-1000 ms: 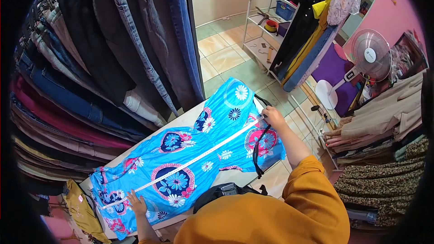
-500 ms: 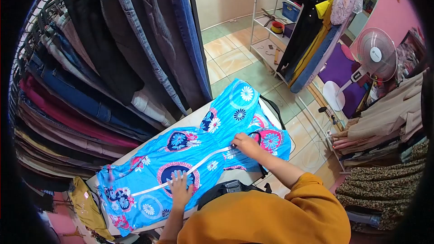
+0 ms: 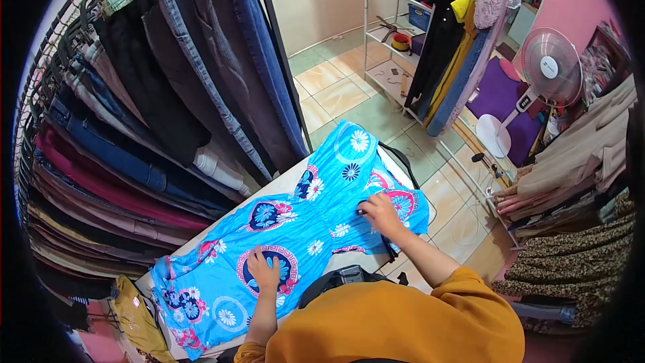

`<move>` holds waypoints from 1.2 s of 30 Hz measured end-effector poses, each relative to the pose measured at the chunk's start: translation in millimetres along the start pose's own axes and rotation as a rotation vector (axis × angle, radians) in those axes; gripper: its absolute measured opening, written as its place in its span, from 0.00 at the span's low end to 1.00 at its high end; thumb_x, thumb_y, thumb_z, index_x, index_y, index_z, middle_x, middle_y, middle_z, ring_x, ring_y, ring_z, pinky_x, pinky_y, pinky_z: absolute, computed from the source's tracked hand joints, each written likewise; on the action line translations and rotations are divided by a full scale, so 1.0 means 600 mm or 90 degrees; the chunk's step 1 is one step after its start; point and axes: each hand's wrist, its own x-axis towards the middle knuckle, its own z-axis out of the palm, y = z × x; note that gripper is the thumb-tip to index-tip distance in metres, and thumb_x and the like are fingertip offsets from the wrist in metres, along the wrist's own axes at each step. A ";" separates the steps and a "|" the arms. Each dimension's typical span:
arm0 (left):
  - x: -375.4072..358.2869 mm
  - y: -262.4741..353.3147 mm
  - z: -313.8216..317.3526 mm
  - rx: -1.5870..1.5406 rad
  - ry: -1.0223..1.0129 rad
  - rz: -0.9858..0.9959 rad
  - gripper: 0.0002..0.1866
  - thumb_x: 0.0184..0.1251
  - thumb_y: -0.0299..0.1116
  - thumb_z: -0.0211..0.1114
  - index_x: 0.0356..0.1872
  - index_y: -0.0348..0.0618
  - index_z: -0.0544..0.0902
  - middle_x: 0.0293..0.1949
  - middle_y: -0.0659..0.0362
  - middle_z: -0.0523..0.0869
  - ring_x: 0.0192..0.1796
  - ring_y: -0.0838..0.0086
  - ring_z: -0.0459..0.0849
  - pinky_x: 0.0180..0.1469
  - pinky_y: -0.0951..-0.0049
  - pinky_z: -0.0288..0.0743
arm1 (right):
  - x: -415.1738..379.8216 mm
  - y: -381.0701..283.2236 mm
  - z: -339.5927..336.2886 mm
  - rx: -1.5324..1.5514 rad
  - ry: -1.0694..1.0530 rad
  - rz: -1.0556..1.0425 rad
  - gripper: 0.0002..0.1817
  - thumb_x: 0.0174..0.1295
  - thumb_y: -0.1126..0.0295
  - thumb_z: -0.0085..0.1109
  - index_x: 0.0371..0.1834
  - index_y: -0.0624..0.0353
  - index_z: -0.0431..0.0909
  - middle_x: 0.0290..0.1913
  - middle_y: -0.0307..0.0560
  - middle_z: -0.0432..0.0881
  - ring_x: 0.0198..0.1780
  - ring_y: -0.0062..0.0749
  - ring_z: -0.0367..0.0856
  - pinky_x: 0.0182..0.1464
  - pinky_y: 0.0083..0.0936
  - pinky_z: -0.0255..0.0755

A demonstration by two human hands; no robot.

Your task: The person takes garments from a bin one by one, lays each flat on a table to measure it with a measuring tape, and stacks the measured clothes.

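Observation:
A bright blue dress (image 3: 275, 235) with white, navy and pink flower prints lies spread on a white table (image 3: 430, 210). My left hand (image 3: 263, 270) rests on its lower part, fingers apart, over a navy round print. Near the waist of the dress, my right hand (image 3: 379, 215) has its fingers closed round a small dark object (image 3: 363, 208) that I cannot make out. No white tape shows on the cloth.
Jeans and trousers (image 3: 148, 107) hang on a rack at the left. At the back stand a white shelf (image 3: 386, 40) and hanging clothes. A fan (image 3: 549, 67) is at the right, above more garments (image 3: 571, 255). Mustard cloth (image 3: 141, 316) hangs at the lower left.
The white tape that ran across the dress between my hands is no longer in view. My right hand has moved slightly right, and the camera view has shifted a little.

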 end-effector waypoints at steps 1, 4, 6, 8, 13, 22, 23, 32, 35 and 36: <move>0.004 -0.002 -0.002 -0.002 -0.050 -0.067 0.31 0.54 0.37 0.64 0.60 0.35 0.68 0.61 0.41 0.67 0.63 0.48 0.64 0.63 0.49 0.56 | -0.009 0.022 -0.013 -0.014 0.038 0.037 0.15 0.40 0.76 0.65 0.34 0.52 0.79 0.31 0.44 0.74 0.38 0.42 0.73 0.42 0.35 0.67; 0.011 -0.024 0.005 -0.013 -0.054 -0.084 0.18 0.54 0.33 0.65 0.44 0.35 0.75 0.45 0.46 0.78 0.50 0.52 0.74 0.51 0.54 0.66 | -0.021 0.060 -0.095 -0.039 0.175 0.164 0.15 0.39 0.78 0.65 0.34 0.54 0.79 0.31 0.46 0.76 0.38 0.44 0.73 0.43 0.35 0.67; 0.016 -0.036 0.007 -0.031 -0.067 -0.050 0.08 0.55 0.28 0.62 0.34 0.36 0.76 0.33 0.47 0.79 0.41 0.51 0.77 0.44 0.54 0.68 | -0.030 0.101 -0.156 -0.088 0.279 0.262 0.15 0.40 0.80 0.65 0.34 0.55 0.79 0.33 0.46 0.77 0.39 0.43 0.74 0.44 0.34 0.67; 0.010 -0.055 0.003 -0.025 -0.062 -0.053 0.06 0.55 0.27 0.61 0.32 0.36 0.76 0.31 0.46 0.79 0.38 0.49 0.77 0.42 0.53 0.68 | -0.039 0.157 -0.224 -0.137 0.393 0.289 0.15 0.43 0.79 0.65 0.36 0.58 0.79 0.33 0.46 0.77 0.38 0.40 0.74 0.42 0.32 0.67; -0.054 -0.171 -0.030 -0.026 0.001 -0.216 0.04 0.56 0.24 0.57 0.31 0.33 0.75 0.32 0.43 0.80 0.38 0.46 0.78 0.42 0.52 0.68 | -0.022 0.158 -0.365 -0.162 0.633 0.364 0.14 0.49 0.75 0.66 0.39 0.60 0.77 0.35 0.42 0.75 0.35 0.30 0.72 0.39 0.24 0.66; -0.260 -0.347 -0.140 0.094 -0.007 -0.500 0.14 0.57 0.25 0.56 0.44 0.29 0.75 0.39 0.40 0.81 0.44 0.46 0.78 0.50 0.54 0.70 | 0.035 0.149 -0.107 0.377 0.300 0.444 0.15 0.47 0.75 0.69 0.39 0.60 0.77 0.29 0.38 0.78 0.25 0.19 0.73 0.28 0.17 0.68; -0.272 -0.340 -0.140 0.094 0.000 -0.518 0.14 0.57 0.25 0.56 0.44 0.29 0.75 0.39 0.40 0.81 0.44 0.46 0.78 0.50 0.54 0.70 | 0.045 0.145 -0.060 0.389 0.259 0.447 0.16 0.47 0.75 0.69 0.39 0.60 0.77 0.28 0.39 0.79 0.24 0.19 0.73 0.26 0.18 0.68; -0.275 -0.248 -0.141 0.159 0.201 -0.605 0.54 0.42 0.38 0.76 0.71 0.41 0.51 0.66 0.39 0.61 0.66 0.44 0.62 0.65 0.54 0.60 | 0.105 0.050 0.077 -0.215 0.230 0.241 0.18 0.48 0.67 0.67 0.40 0.63 0.76 0.27 0.49 0.79 0.33 0.46 0.79 0.40 0.39 0.73; -0.294 -0.274 -0.136 0.068 0.224 -0.657 0.52 0.40 0.38 0.78 0.68 0.38 0.56 0.60 0.39 0.70 0.61 0.46 0.70 0.61 0.57 0.65 | 0.072 -0.013 0.114 0.076 -0.062 0.312 0.18 0.49 0.61 0.66 0.38 0.62 0.76 0.28 0.53 0.80 0.33 0.49 0.79 0.40 0.40 0.73; -0.302 -0.297 -0.125 0.063 0.242 -0.678 0.52 0.40 0.38 0.78 0.68 0.38 0.56 0.60 0.39 0.70 0.61 0.46 0.70 0.61 0.57 0.65 | 0.056 -0.033 0.131 0.090 -0.177 0.328 0.21 0.50 0.53 0.65 0.35 0.61 0.75 0.31 0.55 0.81 0.34 0.52 0.80 0.38 0.41 0.73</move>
